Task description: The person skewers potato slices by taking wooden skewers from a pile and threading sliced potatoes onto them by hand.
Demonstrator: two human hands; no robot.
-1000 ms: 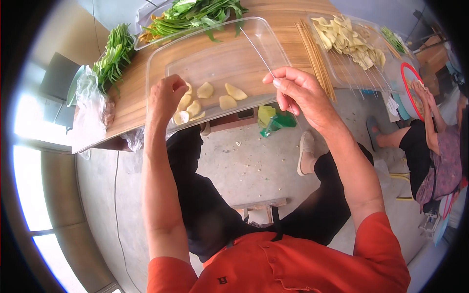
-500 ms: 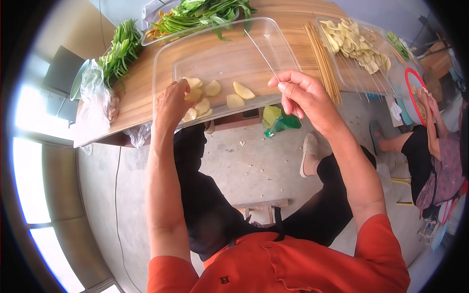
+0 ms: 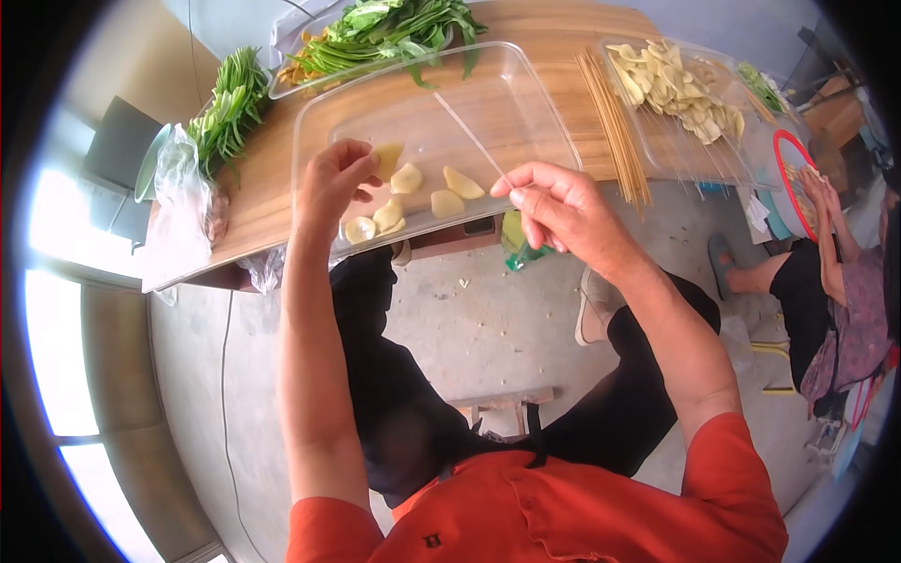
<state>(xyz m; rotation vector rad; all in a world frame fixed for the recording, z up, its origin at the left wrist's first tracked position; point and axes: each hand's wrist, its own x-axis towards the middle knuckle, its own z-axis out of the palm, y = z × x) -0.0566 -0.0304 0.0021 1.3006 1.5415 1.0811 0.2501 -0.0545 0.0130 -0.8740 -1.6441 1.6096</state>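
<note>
My left hand [image 3: 340,178] pinches a thin potato slice [image 3: 388,160] above the near left part of a clear plastic tray [image 3: 554,122]. Between the thumb and fingers of my right hand [image 3: 549,205] is a thin skewer [image 3: 466,128], its far end pointing up and to the left over the tray. Nothing is threaded on the part of the skewer that shows. Several loose potato slices [image 3: 448,203] lie in the tray near its front edge, below and between my hands.
Bundled thin sticks [image 3: 615,131] lie right of the tray, beside another tray of pale slices [image 3: 680,89]. Leafy greens [image 3: 394,38] sit behind, more greens [image 3: 230,103] at left near a plastic bag [image 3: 180,192]. At far right, another person's hands [image 3: 818,197] reach into a red-rimmed basin [image 3: 784,155].
My left hand has lifted a potato slice from the pile and raised it slightly. My right hand has moved left and a little down with the skewer, closer to my left hand.
</note>
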